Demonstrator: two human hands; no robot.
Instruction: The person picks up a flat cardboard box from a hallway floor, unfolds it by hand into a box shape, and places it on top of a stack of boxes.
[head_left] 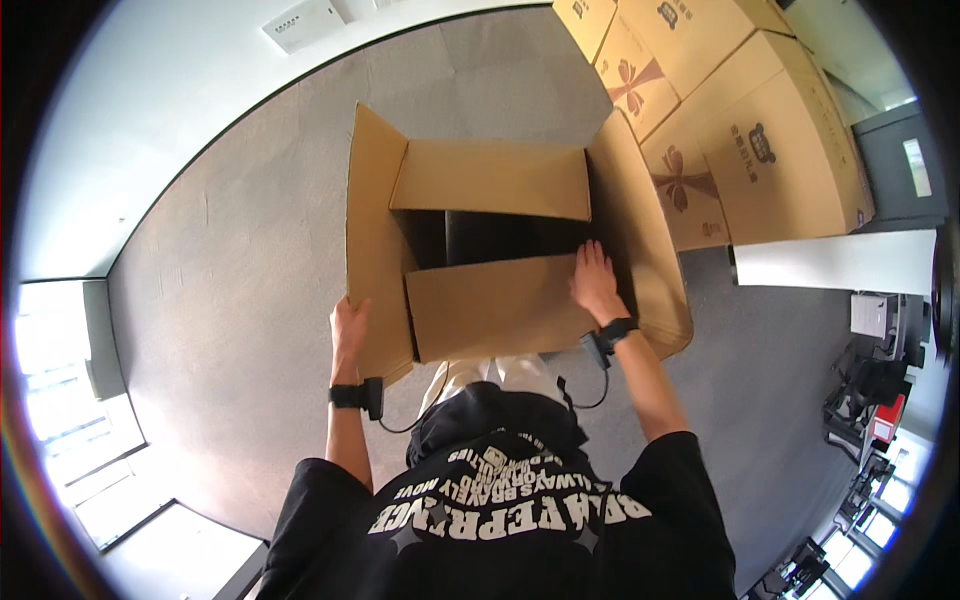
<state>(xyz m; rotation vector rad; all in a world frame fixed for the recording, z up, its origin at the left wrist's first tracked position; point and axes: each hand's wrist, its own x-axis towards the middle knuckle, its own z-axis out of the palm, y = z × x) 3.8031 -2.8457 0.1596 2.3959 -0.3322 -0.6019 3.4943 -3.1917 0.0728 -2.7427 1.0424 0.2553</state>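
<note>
In front of me stands a large brown cardboard box with its top flaps parted. My left hand (348,328) is closed on the outer edge of the left flap (368,250), near its front corner. Fingers stretched out, my right hand (597,280) lies flat on the right end of the near flap (495,308). The far flap (490,178) slopes inward across the opening, and the right flap (640,235) leans outward. Through the gap between near and far flaps shows a dark interior (510,236); what lies inside I cannot make out.
Several printed cardboard boxes (745,150) are stacked at the far right, close to the right flap. A white table (835,262) stands beyond them. Desks and a dark office chair (872,385) line the right side. Grey floor (230,270) stretches to the left, up to a white wall.
</note>
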